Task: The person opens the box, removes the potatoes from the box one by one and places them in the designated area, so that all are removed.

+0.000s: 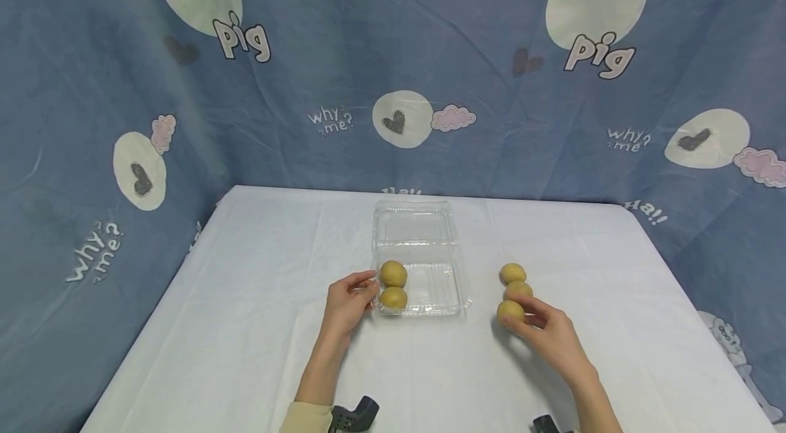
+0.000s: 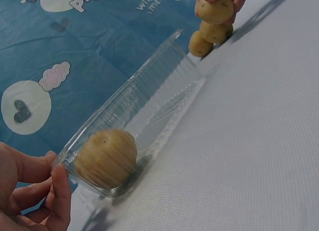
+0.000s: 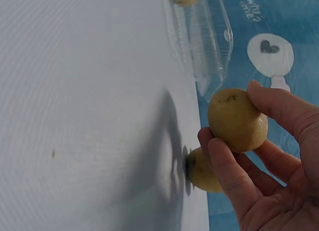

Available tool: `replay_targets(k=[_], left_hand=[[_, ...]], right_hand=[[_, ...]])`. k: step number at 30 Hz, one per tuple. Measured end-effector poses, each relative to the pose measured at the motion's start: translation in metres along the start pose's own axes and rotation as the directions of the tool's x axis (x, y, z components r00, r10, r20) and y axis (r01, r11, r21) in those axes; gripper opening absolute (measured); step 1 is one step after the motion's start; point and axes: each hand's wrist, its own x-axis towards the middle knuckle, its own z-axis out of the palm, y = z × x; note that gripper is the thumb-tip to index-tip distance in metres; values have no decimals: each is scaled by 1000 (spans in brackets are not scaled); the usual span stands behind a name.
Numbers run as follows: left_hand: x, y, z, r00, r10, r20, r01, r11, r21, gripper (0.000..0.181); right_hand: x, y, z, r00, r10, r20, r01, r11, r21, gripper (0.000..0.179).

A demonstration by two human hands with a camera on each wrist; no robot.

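Note:
A clear plastic clamshell box (image 1: 430, 286) lies with its lid (image 1: 413, 223) folded back. Two potatoes, a rear one (image 1: 393, 273) and a front one (image 1: 394, 298), sit along its left side. My left hand (image 1: 351, 300) pinches the left rim of the box between thumb and fingers, as the left wrist view shows. Off to the right, my right hand (image 1: 549, 334) holds a round yellow potato (image 3: 237, 120) between thumb and fingertips, lifted off the cloth. Just behind it lie two more potatoes, a far one (image 1: 512, 273) and a nearer one (image 1: 519, 291), partly covered by the fingers.
White cloth (image 1: 276, 269) covers the table. A blue printed curtain (image 1: 344, 44) hangs behind it and along both sides. Dark wrist mounts, one on the left wrist (image 1: 356, 414) and one by the right (image 1: 544, 424), show at the bottom edge.

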Motion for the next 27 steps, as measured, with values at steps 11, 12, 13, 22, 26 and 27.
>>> replay_targets(k=[11,12,13,22,26,27], left_hand=[[0,-1,0,1000,4,4,-4,1000,3,31],[0,-1,0,1000,2,2,-2,1000,6,30],[0,-1,0,1000,1,-1,-1,1000,8,30],[-1,-1,0,1000,5,-6,-4,1000,8,27],[0,-1,0,1000,10,-6,-10,1000,4,28],[0,-1,0,1000,8,-5,-8,1000,2,28]], right_hand=[[0,5,-2,1000,12,-10,-12,1000,-13,58],[0,5,-2,1000,11,-10,-11,1000,-9,58],[-1,5,-2,1000,9,-11,-9,1000,-8,58],[-6,11,-5,1000,-1,-7,1,1000,-31,55],[-8,13,-6,1000,-2,-14,1,999,-51,55],[-8,13,-6,1000,-2,-16,1,999,-54,55]])
